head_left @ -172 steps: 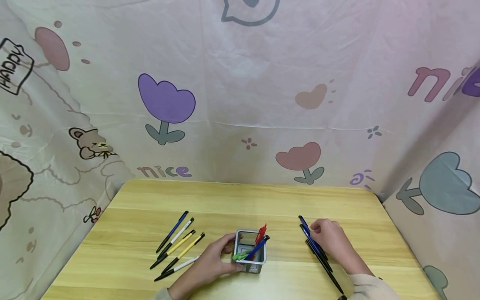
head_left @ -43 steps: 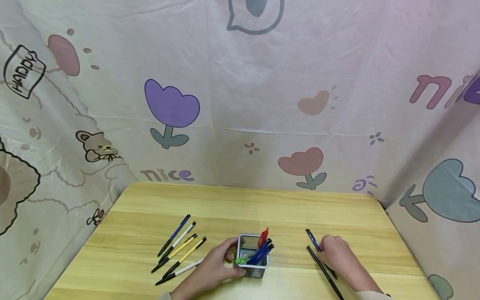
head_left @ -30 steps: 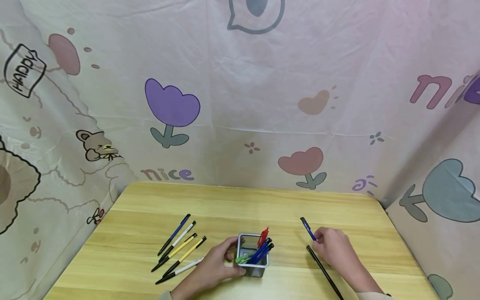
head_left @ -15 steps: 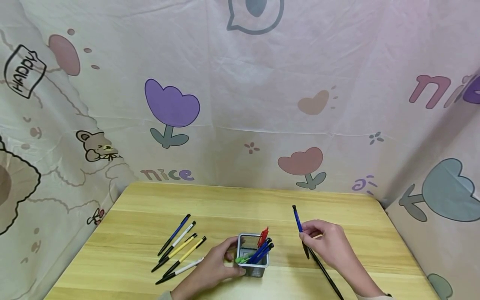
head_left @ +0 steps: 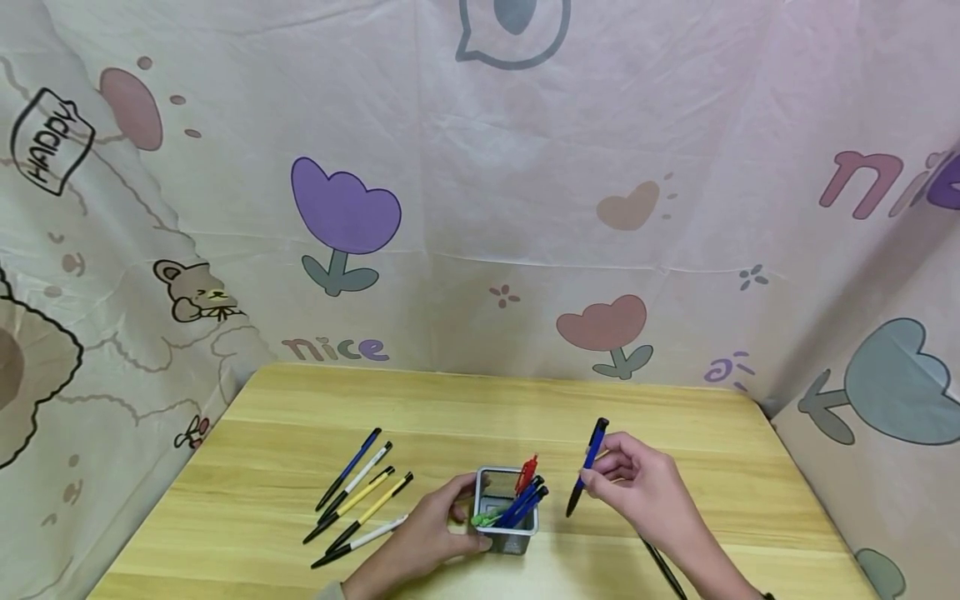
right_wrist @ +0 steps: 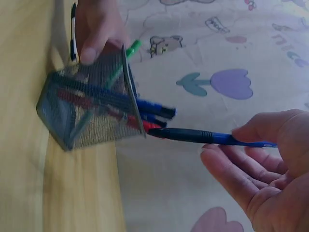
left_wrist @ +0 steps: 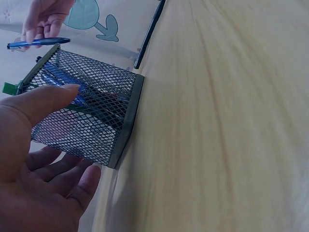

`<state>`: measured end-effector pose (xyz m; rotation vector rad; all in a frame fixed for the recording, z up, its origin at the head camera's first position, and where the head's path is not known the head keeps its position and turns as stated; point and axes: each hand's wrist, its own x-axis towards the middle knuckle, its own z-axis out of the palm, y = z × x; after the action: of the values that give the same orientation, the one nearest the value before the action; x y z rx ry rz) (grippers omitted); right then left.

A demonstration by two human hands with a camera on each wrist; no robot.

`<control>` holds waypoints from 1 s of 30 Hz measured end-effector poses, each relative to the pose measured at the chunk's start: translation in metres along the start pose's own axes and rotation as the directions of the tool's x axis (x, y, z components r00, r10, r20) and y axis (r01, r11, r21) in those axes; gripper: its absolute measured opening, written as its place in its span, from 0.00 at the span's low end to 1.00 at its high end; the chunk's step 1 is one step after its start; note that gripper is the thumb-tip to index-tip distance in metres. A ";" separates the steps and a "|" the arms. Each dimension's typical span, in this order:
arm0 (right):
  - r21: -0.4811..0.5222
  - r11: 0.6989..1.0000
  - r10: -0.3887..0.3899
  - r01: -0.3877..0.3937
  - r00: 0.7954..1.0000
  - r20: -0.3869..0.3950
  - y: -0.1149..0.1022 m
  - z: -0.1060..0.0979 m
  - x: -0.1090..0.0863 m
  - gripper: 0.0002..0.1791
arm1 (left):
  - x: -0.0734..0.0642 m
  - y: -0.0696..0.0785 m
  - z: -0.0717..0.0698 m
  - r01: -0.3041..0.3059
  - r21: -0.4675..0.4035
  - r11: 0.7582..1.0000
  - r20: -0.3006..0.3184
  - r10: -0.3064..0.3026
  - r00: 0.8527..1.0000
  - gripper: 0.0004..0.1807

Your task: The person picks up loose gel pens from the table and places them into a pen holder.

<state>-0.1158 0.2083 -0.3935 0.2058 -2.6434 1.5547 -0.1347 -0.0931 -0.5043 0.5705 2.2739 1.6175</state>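
Note:
My left hand (head_left: 431,533) holds a square mesh pen holder (head_left: 512,546) by its left side, thumb in front and fingers behind. Inside it lean a red pen (head_left: 527,473), a green pen (head_left: 487,521) and two blue pens (head_left: 525,504). To the right of the holder, my right hand (head_left: 645,483) pinches a blue pen (head_left: 592,454) with a black grip between thumb and fingers, above the table. That pen tilts, black tip down toward the holder. In the right wrist view its tip (right_wrist: 157,131) appears near the holder's rim (right_wrist: 133,92).
On the wooden table (head_left: 480,408), left of my left hand, lie a blue pen (head_left: 348,469), two yellow pens (head_left: 370,514) and two white pens (head_left: 367,542). A black pen (head_left: 663,568) lies under my right forearm. A patterned cloth (head_left: 480,208) hangs behind the table.
My right hand has picked up a blue pen from the right side and carried it left, turning its tip toward the holder. Earlier, a second blue pen joined those in the holder. My left hand stays put.

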 end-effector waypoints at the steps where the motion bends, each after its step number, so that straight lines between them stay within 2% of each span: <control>1: 0.024 1.000 0.017 -0.018 1.000 0.009 -0.002 0.002 -0.001 0.12 | 0.000 0.000 0.000 0.000 -0.005 1.000 0.001 0.000 1.000 0.45; 4: 0.092 0.995 0.039 -0.043 0.998 0.042 -0.005 0.006 -0.005 0.13 | 0.000 -0.001 0.000 -0.004 -0.014 1.000 0.003 0.004 1.000 0.44; 7: 0.139 0.990 0.020 -0.031 0.997 0.078 -0.005 0.011 -0.006 0.14 | 0.000 -0.001 0.000 -0.002 -0.004 1.000 0.000 0.002 1.000 0.44; 14: 0.163 0.986 0.011 -0.033 0.991 0.136 0.000 0.023 -0.008 0.14 | -0.001 0.000 0.000 0.003 0.002 1.000 -0.002 -0.003 1.000 0.45; 19: 0.133 0.991 0.000 -0.021 0.988 0.154 0.004 0.030 -0.008 0.12 | -0.001 -0.002 0.001 0.006 -0.028 1.000 0.014 -0.005 1.000 0.45; 22: 0.116 0.993 -0.021 0.001 0.986 0.166 0.006 0.032 -0.008 0.10 | -0.001 -0.003 0.001 0.002 -0.017 1.000 0.015 -0.002 1.000 0.45; 30: -0.045 0.987 -0.140 0.151 0.972 0.187 0.011 0.035 -0.007 0.08 | 0.001 -0.002 0.000 0.010 0.033 0.999 0.000 -0.010 1.000 0.45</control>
<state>-0.1107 0.1831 -0.4212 0.5523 -2.7328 1.4755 -0.1361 -0.0935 -0.5059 0.5659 2.3037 1.5779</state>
